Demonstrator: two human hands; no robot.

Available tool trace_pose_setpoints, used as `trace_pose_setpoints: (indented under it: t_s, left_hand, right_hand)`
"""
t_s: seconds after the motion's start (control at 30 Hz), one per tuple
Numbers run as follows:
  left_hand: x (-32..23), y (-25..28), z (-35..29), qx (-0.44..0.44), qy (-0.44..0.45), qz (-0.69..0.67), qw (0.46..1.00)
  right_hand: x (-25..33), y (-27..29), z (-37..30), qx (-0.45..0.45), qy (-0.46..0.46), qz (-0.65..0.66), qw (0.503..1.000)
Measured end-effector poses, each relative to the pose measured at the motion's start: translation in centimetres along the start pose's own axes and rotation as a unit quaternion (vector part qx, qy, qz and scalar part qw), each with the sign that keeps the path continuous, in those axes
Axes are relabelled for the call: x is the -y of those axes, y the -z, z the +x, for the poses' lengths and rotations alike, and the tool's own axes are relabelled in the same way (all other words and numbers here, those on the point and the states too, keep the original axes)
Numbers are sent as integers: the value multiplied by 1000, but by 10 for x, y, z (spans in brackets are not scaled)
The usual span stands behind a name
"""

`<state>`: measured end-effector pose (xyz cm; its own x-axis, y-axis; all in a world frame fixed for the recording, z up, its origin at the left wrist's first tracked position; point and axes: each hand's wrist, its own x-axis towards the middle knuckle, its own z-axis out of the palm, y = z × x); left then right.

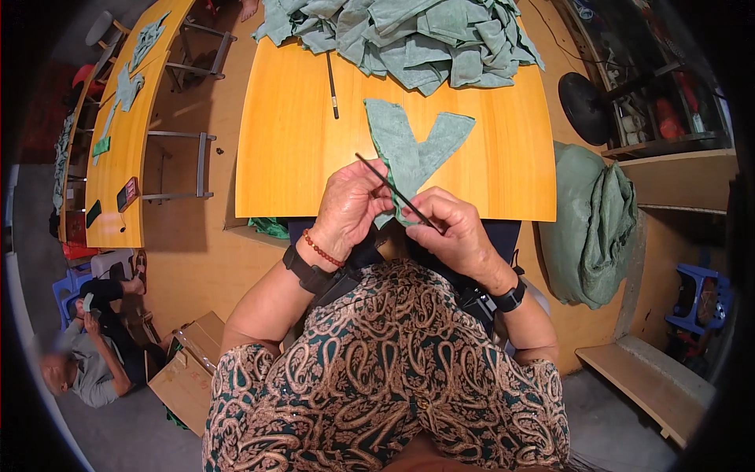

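A Y-shaped piece of green cloth [401, 138] lies on the table's near part, its two arms pointing away from me and its lower end at my fingers. My left hand [350, 200] is closed, pinching the cloth's edge. My right hand [452, 224] is closed around the near end of a thin dark stick [393, 189], like a chopstick. The stick slants across the cloth, its far tip reaching past my left fingers. Whether its middle passes inside the cloth or only over it, I cannot tell. Both hands are at the table's near edge.
A heap of similar green pieces [417, 39] covers the far end of the yellow table [275, 149]. Another dark stick [333, 86] lies nearby. A bulging green sack [586, 228] stands right. Leftward are a second table [118, 173], a cardboard box [185, 381] and a seated person [102, 354].
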<state>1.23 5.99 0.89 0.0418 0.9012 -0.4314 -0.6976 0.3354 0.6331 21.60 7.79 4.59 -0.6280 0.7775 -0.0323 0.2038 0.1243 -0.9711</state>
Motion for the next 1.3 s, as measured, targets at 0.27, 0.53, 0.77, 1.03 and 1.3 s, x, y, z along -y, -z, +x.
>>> trace_pose_setpoints:
  t_s: [0.27, 0.53, 0.77, 1.03, 1.3]
  left_hand:
    - [-3, 1, -5, -27, 25, -34, 999]
    - [-6, 4, -1, -40, 15, 24, 999]
    - [-10, -3, -8, -46, -2, 45, 998]
    - [-8, -3, -17, -15, -92, 182, 979]
    - [-13, -4, -23, -10, -130, 354, 926]
  right_hand:
    - [1, -10, 1, -3, 133, -84, 988]
    - [0, -13, 3, 8, 149, -86, 985]
    - [-7, 10, 8, -46, -103, 105, 988]
    - [-11, -9, 44, -32, -101, 72, 992]
    - [-14, -11, 60, 14, -124, 109, 986]
